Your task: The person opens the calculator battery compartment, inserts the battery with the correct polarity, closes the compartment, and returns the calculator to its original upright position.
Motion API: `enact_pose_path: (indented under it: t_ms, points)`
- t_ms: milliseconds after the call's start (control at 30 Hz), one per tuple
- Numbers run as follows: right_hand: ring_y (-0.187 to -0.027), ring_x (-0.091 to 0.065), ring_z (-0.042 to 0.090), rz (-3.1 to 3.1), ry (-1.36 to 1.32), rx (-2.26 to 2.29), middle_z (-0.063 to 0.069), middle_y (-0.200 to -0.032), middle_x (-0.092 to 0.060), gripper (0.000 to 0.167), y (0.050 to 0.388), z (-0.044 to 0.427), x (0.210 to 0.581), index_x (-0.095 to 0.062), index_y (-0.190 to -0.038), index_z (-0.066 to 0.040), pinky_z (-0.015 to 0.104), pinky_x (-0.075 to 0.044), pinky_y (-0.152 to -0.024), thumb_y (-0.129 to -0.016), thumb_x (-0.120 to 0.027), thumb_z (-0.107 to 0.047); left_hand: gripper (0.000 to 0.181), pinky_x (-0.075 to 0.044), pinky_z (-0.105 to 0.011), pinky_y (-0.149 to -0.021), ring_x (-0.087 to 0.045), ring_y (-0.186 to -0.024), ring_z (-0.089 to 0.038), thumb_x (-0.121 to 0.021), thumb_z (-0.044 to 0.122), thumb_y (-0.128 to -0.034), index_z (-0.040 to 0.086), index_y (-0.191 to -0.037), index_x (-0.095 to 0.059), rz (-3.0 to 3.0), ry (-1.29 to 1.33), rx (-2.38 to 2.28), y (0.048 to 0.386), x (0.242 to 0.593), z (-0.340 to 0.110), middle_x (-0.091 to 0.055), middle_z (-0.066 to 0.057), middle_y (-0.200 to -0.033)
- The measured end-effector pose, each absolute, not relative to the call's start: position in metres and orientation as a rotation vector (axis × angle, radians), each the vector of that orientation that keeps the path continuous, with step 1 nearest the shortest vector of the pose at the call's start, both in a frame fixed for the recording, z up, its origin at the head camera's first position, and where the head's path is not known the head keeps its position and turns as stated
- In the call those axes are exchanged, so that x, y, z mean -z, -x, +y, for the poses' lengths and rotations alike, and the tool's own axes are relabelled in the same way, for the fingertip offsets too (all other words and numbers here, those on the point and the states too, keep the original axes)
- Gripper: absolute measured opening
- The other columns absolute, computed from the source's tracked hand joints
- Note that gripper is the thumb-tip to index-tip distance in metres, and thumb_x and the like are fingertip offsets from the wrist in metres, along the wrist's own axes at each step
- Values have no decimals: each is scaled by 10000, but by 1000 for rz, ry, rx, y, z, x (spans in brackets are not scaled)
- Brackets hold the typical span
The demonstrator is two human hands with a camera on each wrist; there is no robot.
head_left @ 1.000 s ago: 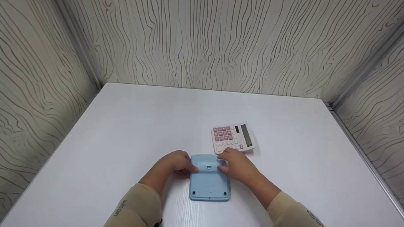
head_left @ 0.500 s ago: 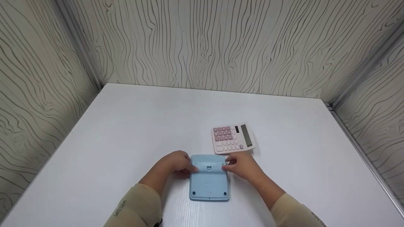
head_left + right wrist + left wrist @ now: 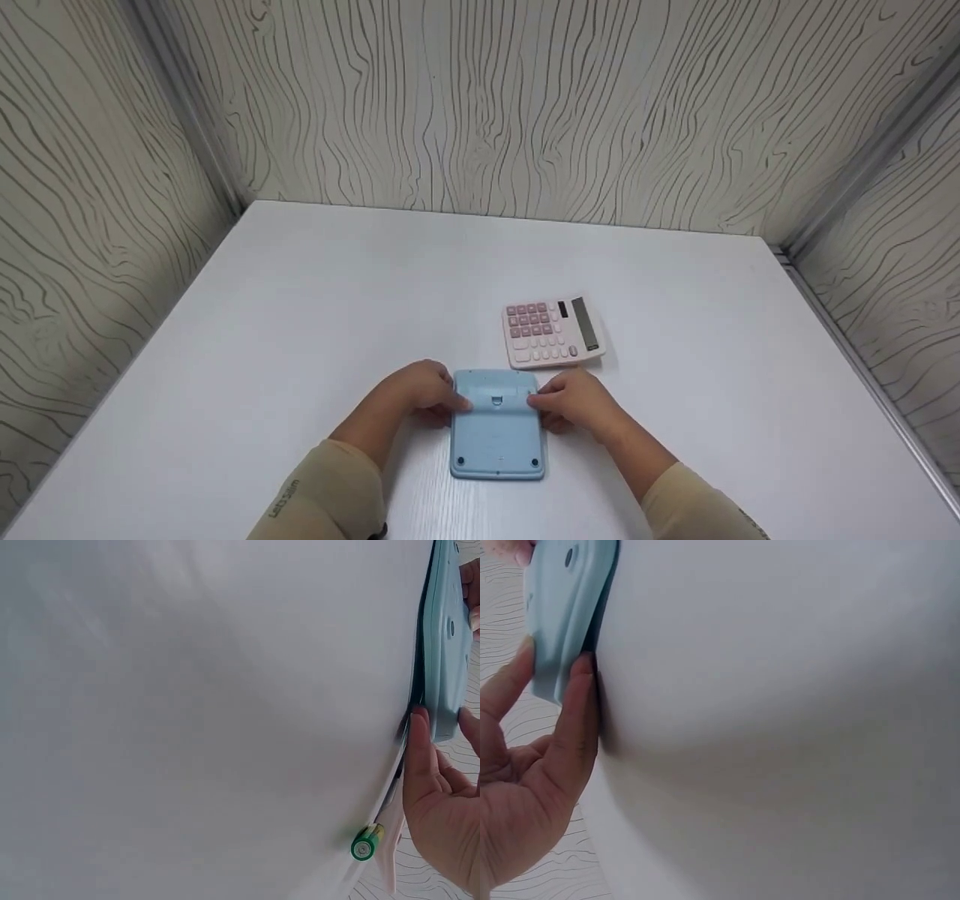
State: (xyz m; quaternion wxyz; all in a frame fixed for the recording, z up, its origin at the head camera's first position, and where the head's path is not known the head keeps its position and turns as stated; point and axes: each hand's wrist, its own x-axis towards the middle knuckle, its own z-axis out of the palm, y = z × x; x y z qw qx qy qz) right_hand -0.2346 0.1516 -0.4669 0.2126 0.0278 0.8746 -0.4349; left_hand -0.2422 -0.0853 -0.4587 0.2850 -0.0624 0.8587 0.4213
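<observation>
Blue calculator (image 3: 496,439), back up at lower centre of the head view — left hand (image 3: 429,391) and right hand (image 3: 576,401) pinch its sides; an uneven lift could knock the pink calculator (image 3: 551,332) just above.

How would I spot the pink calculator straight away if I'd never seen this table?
Start at the white table, where a left hand and a right hand grip a light blue device. Just beyond it lies the pink calculator, its dark screen toward the right. Unlike the light blue device, it shows rows of keys, and no hand holds it.
</observation>
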Motion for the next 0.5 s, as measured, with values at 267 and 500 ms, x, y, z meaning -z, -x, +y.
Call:
enact_pose_path:
  t_ms: [267,500]
  points:
    - [-653,-649,160,2394,-99,1241,48,-742,-666,268,235,151,468,-670,-897,-37,291,-538,-613,-767,-721,-267,338,-523,-302,-612,-633,-639,-193,-769,209,-717,26,-926,-576,2296,160,-1102,241,457,-86,-643,-86,-724]
    - [-634,-640,157,2409,-77,1237,46,-730,-662,280,236,151,464,-671,-891,-41,292,-533,-606,-766,-723,-287,352,-519,-306,-608,-636,-642,-200,-767,213,-721,22,-941,-571,2295,165,-1099,243,454,-87,-643,-90,-738]
